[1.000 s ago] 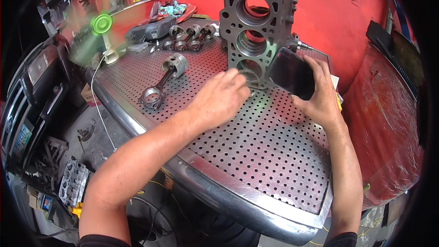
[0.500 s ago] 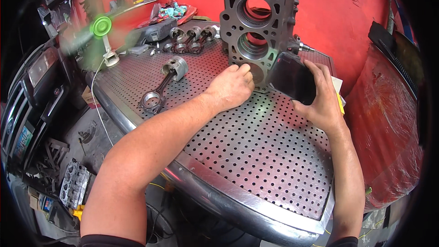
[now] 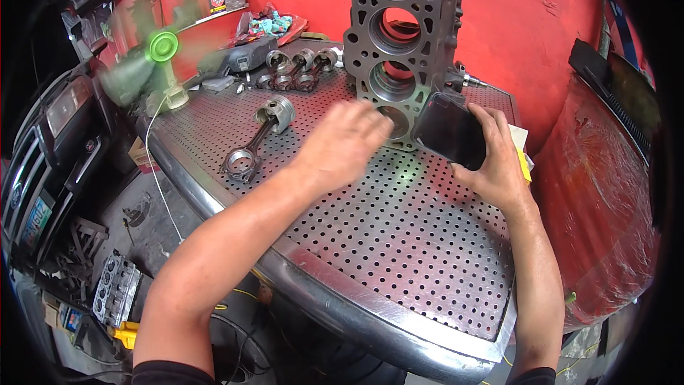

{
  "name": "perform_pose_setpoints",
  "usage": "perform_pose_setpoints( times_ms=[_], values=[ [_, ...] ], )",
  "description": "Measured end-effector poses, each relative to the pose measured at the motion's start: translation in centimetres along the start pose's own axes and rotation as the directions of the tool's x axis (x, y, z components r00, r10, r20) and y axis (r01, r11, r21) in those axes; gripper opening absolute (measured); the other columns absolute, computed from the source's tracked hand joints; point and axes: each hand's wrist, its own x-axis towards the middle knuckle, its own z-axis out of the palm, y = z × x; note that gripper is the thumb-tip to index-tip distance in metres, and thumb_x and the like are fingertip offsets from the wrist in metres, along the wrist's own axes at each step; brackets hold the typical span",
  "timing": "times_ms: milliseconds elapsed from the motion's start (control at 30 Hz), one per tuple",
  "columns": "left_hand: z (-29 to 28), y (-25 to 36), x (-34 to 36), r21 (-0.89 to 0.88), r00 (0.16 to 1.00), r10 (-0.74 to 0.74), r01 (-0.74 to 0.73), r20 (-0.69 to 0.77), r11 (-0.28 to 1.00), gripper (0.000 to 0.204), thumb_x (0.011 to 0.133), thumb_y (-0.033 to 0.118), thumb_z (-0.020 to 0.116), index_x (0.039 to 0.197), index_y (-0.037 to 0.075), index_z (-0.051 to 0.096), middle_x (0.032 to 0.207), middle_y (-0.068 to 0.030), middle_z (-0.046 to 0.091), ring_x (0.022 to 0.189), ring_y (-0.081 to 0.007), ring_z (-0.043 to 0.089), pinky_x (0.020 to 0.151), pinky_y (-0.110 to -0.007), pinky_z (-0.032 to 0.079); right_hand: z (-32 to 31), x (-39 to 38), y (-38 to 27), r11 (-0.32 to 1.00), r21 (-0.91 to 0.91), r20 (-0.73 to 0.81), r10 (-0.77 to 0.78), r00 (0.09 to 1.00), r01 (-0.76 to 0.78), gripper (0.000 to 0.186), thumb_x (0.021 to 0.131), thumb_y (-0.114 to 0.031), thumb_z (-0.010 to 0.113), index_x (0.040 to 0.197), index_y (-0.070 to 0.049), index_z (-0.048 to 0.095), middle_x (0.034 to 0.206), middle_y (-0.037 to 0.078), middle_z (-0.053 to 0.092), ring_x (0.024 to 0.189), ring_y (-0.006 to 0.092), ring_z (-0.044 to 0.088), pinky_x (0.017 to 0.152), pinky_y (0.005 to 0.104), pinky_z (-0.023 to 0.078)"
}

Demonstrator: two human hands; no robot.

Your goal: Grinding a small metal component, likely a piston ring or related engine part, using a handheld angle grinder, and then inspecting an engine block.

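A grey engine block stands on end on the perforated metal table, its round cylinder bores facing me. My right hand grips a dark smartphone by its edge, close beside the block's lowest bore. A patch of light falls on the table just in front of the block. My left hand is in the air just left of that bore, its fingers smeared by motion, so their grip does not show. Left of it lies a piston with connecting rod.
Several more pistons with rods stand toward the table's back. A green fan spins at the far left, its white cord hanging over the edge. Behind is a red wall. A cylinder head lies on the floor, lower left, near a vehicle front.
My left hand has pulled back from the lowest bore, toward the left. The smartphone in my right hand has shifted slightly left and down.
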Motion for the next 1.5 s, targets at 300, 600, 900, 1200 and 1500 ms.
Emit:
perform_pose_setpoints(
  times_ms=[300,600,900,1200,1500],
  values=[
    [-3.6,-9.6,-6.6,0.380,0.279,-0.870,0.814,0.407,0.439,0.045,0.098,0.028,0.070,0.133,0.000,0.071,0.128,-0.0246,0.075,0.123,-0.0408,0.071,0.106,-0.050,0.056,-0.6,-0.3,-0.6,1.000,0.012,0.024,-0.013,1.000,0.013,0.096,0.069,-0.010,0.089,0.155,-0.004,0.048,0.141,0.019,0.054,0.136,0.0415,0.053,0.117,0.0498,0.047],
    [-6.3,-2.6,-2.0,0.010,0.383,-0.699,0.874,0.604,0.486,0.049,0.095,0.017,0.063,0.141,0.000,0.068,0.132,-0.0274,0.072,0.124,-0.0404,0.070,0.110,-0.048,0.055,-1.1,-0.5,-0.5,1.000,-0.002,0.017,0.009,1.000,-0.009,0.097,0.069,-0.011,0.090,0.156,-0.005,0.048,0.142,0.020,0.054,0.138,0.0414,0.053,0.118,0.0494,0.047],
    [-2.2,4.0,2.3,-0.127,0.355,-0.650,0.920,0.671,0.372,0.040,0.097,0.012,0.062,0.132,-0.005,0.071,0.132,-0.0284,0.073,0.125,-0.0399,0.071,0.106,-0.047,0.057,-0.7,-0.5,-1.0,1.000,0.008,0.015,-0.001,1.000,0.001,0.098,0.069,-0.010,0.090,0.157,-0.005,0.047,0.143,0.020,0.053,0.138,0.0400,0.054,0.118,0.0487,0.048],
    [-0.1,5.0,4.1,-0.139,0.278,-0.671,0.957,0.688,0.254,0.045,0.098,0.017,0.065,0.139,-0.001,0.068,0.131,-0.0266,0.072,0.123,-0.0386,0.071,0.107,-0.045,0.055,-0.7,-0.4,-0.5,0.999,0.029,0.034,0.032,0.999,-0.033,0.097,0.070,-0.011,0.089,0.157,-0.003,0.047,0.143,0.020,0.054,0.139,0.0402,0.054,0.119,0.0486,0.047],
    [0.1,5.1,5.1,-0.137,0.333,-0.671,0.934,0.662,0.329,0.037,0.097,0.012,0.065,0.128,-0.007,0.072,0.132,-0.0277,0.073,0.124,-0.0389,0.072,0.104,-0.047,0.059,-0.7,-0.4,-0.6,0.999,0.026,0.032,0.031,0.999,-0.032,0.096,0.069,-0.012,0.088,0.156,-0.003,0.048,0.142,0.020,0.054,0.139,0.0394,0.054,0.119,0.0485,0.047]
  ],
)
